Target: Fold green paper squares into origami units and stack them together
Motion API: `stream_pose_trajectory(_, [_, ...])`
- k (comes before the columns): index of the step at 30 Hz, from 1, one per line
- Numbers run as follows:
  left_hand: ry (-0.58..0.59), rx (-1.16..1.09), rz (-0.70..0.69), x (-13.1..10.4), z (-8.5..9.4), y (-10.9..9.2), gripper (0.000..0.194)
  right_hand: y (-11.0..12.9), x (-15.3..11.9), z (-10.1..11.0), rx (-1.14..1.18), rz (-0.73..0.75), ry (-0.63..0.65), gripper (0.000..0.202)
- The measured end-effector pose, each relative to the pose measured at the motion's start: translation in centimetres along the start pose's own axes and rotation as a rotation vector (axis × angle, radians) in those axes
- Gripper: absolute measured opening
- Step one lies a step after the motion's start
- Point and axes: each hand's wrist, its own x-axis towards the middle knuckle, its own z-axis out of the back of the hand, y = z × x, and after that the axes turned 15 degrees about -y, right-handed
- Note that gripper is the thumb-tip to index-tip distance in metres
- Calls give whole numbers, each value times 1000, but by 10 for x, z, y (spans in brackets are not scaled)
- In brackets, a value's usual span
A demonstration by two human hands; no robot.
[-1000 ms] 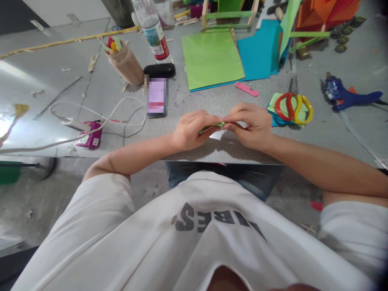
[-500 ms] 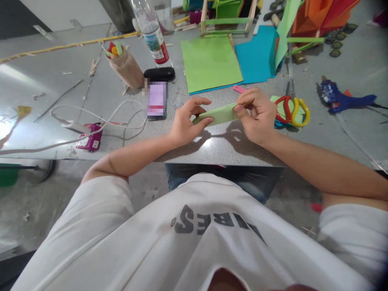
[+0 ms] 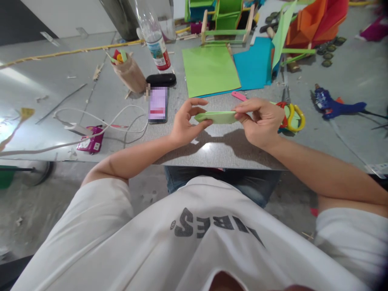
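A folded strip of light green paper (image 3: 223,117) is held level above the table's near edge, its layers slightly parted along the top. My left hand (image 3: 188,123) grips its left end between thumb and fingers. At the right end, my right hand (image 3: 261,121) pinches it with thumb and forefinger. Just beyond my right hand lies a pink-handled tool (image 3: 239,95), its other end hidden. Scissors with red and yellow handles (image 3: 295,117) rest to the right, partly behind that hand, over green paper scraps.
Green paper sheets (image 3: 210,70) and blue paper (image 3: 254,64) lie ahead. On the left are a phone (image 3: 158,104), a black case (image 3: 161,79), a bottle (image 3: 157,52), a wooden cup (image 3: 131,74), and a purple power adapter (image 3: 91,140) with cables. A blue glue gun (image 3: 338,102) lies right.
The paper strip has gone from slanting up toward the right to nearly level, as my right hand moved slightly right and down. The camera view has shifted a little.
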Motion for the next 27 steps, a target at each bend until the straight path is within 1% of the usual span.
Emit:
stream_pose_trajectory(2, [-58,6,-6,0,-1,7,60,-2,1,1,-21,35,6,13])
stream_pose_trajectory(3, [-85,15,-12,0,-2,10,61,-2,2,1,-14,65,35,16])
stream_pose_trajectory(6, [-130,22,-50,-1,-4,12,62,5,3,0,38,141,178,24])
stream_pose_trajectory(8, [-118,-3,-69,-5,-7,9,58,13,2,-3,41,132,264,21])
stream_pose_trajectory(11, [-103,-58,-63,-12,-12,4,51,22,-2,-8,12,43,350,17])
stream_pose_trajectory(14, [-97,-102,-63,-17,-18,1,55,24,-7,-11,-6,-25,372,15])
stream_pose_trajectory(16, [-82,-136,-97,-18,-21,-2,58,23,-9,-13,5,-39,358,12])
stream_pose_trajectory(19, [-61,-195,-173,-14,-22,-8,52,21,-9,-14,52,-50,337,10])
stream_pose_trajectory(22, [-45,-208,-250,-8,-21,-12,36,21,-8,-13,83,-80,360,16])
stream_pose_trajectory(23, [-49,-199,-266,-8,-20,-12,34,22,-8,-12,96,-86,374,19])
stream_pose_trajectory(27, [-73,-153,-289,-7,-17,-9,43,24,-9,-12,164,-57,408,31])
